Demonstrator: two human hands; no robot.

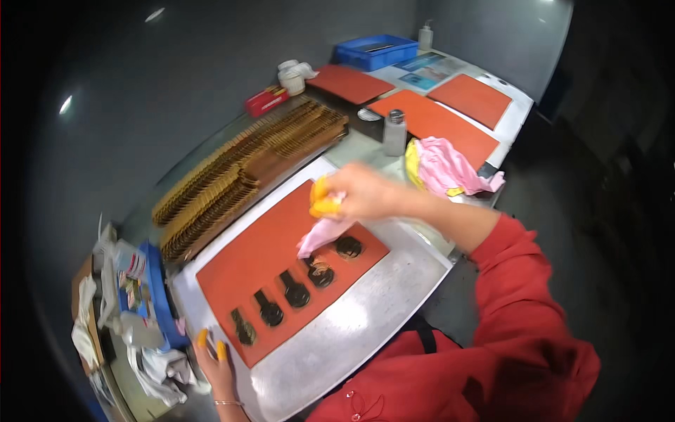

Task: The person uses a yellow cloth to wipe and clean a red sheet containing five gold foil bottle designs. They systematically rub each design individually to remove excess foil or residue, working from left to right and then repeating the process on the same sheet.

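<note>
Your right hand [362,193] has its grip pinched on the pink cloth [320,235], which hangs onto the orange mat [260,260] just beside the last of five dark round pieces [349,247]; keep the cloth bunched and press lightly; your left hand [214,359] rests fingers apart on the mat's near corner, holding nothing; hold it flat there; the desk [365,316] has bare room toward you; stacked brown strips [239,169] crowd the far edge.
</note>
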